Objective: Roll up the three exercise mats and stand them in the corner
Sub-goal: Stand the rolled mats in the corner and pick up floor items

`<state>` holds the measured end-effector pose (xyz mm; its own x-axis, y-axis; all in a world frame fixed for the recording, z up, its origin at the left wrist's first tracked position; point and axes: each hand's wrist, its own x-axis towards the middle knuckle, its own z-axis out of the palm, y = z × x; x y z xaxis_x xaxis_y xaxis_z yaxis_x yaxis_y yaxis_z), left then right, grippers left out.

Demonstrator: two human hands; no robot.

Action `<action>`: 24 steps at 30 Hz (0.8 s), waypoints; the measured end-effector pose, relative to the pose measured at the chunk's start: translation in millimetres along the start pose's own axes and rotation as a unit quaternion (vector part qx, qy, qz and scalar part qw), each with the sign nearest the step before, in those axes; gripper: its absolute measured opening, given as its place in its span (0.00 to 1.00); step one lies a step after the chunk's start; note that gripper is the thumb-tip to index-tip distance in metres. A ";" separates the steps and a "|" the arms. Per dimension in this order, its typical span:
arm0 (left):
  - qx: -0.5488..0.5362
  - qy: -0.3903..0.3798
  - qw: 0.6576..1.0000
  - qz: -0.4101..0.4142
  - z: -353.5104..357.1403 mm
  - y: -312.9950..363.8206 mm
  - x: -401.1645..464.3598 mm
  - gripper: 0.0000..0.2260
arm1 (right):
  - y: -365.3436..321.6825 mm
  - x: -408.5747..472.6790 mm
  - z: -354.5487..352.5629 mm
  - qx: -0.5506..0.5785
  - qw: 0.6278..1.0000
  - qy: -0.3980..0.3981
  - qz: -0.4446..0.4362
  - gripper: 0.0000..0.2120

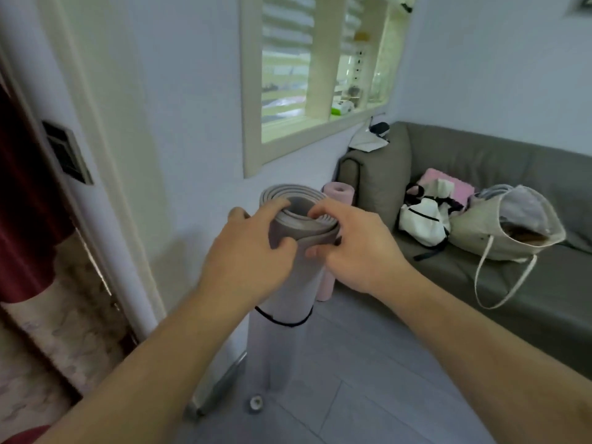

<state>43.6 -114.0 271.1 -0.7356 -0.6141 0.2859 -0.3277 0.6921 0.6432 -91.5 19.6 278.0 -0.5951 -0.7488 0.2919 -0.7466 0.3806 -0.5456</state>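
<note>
A rolled grey exercise mat (290, 283) stands upright on the floor by the wall, a thin black band around it partway down. My left hand (246, 251) grips its top edge from the left, fingers curled into the roll. My right hand (352, 248) pinches the top layers from the right, thumb on the outside. Behind it, a rolled pink mat (339, 192) stands upright in the corner against the sofa arm. No other mat is in view.
A grey sofa (512, 283) fills the right side, with a beige tote bag (509, 232), a white bag (423, 222) and a pink item on it. A door frame (105, 187) stands at left. A small round object (256, 402) lies on the grey floor.
</note>
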 end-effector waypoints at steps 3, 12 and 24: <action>-0.026 -0.029 0.999 0.008 55.2 -0.5 48.2 0.26 | 56.5 31.1 6.2 -0.029 0.999 0.022 0.017 0.20; -0.071 -0.046 0.996 -0.007 197.8 -33.7 201.1 0.28 | 196.8 157.9 49.6 -0.047 0.997 0.038 0.042 0.19; -0.015 -0.015 1.000 -0.002 294.2 -68.4 323.4 0.33 | 304.5 282.1 96.6 -0.018 0.996 0.076 0.036 0.21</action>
<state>-346.3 -248.3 110.6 -0.7520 -0.6047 0.2623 -0.3124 0.6775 0.6659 -458.0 -128.2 118.3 -0.6835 -0.6290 0.3704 -0.7089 0.4510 -0.5422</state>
